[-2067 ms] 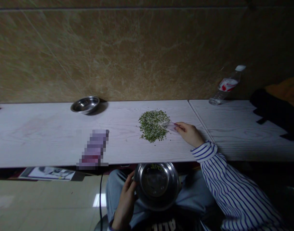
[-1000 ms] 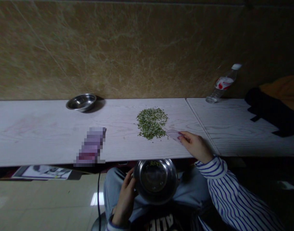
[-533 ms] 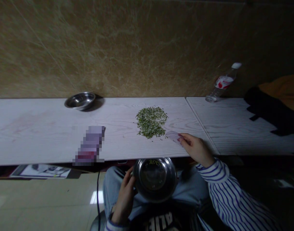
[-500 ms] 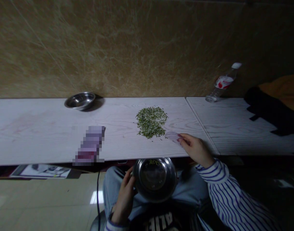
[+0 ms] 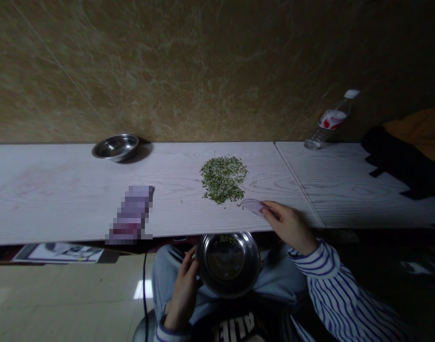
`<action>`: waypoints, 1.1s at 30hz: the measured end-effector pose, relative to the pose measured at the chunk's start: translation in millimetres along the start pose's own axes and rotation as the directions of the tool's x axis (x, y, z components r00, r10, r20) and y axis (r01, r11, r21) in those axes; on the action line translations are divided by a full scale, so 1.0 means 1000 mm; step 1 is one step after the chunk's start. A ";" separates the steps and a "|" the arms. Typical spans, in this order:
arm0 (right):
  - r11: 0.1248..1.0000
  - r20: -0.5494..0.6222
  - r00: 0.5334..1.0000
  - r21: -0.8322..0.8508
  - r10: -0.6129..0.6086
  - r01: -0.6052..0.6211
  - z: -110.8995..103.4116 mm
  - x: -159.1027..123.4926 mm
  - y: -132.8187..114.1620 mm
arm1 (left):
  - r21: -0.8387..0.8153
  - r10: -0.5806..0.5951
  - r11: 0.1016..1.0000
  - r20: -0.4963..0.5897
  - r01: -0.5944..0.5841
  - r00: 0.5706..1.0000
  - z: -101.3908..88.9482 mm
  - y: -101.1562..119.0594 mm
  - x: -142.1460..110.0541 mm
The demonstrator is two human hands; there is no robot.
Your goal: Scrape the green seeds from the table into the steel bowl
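Since earlier, clear scraper [image 5: 252, 207] pulled back to 5 o'clock of bean pile [image 5: 222, 178] by right hand [image 5: 286, 225], grip closed on it; steel bowl [image 5: 228, 262] gripped by left hand [image 5: 183, 289] under tabletop [image 5: 60, 199] edge.

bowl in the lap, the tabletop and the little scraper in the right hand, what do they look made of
Bowl, held by the left hand: likely stainless steel, polished, since it shows bright reflections. Tabletop: pale whitewashed wood or wood-look laminate, matte, with visible grain lines. Scraper in the right hand: probably thin clear plastic, as the table shows through it.
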State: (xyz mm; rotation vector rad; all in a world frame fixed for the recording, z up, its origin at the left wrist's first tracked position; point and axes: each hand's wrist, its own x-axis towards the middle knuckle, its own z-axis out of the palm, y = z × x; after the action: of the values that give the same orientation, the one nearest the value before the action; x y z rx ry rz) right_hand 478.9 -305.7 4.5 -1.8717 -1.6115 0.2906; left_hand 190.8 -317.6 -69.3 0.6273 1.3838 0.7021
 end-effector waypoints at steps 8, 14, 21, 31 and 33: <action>0.999 -0.010 1.000 -0.042 0.015 -0.015 0.002 0.007 -0.001 | 0.023 0.017 1.000 -0.029 -0.017 0.999 -0.003 0.000 0.002; 0.995 -0.050 0.998 -0.086 0.037 -0.041 -0.004 0.014 0.006 | -0.001 0.015 1.000 -0.038 -0.016 0.999 -0.004 -0.004 0.006; 0.994 -0.046 0.998 -0.103 0.043 -0.048 -0.004 0.019 0.003 | -0.049 0.023 0.999 -0.009 -0.024 1.000 -0.006 -0.007 0.007; 0.997 -0.040 0.999 -0.078 -0.007 0.004 0.002 0.016 0.003 | -0.081 0.013 0.997 -0.029 -0.015 1.000 -0.009 -0.009 0.009; 0.998 -0.031 0.999 -0.059 -0.020 0.018 0.003 0.016 0.002 | -0.088 0.016 0.996 -0.012 -0.017 1.000 -0.009 -0.009 0.009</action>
State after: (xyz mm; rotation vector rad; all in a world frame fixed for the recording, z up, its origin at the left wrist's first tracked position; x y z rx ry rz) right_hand 482.4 -289.9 5.4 -1.8937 -1.6322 0.2072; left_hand 183.3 -317.0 -82.4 0.5662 1.3519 0.7767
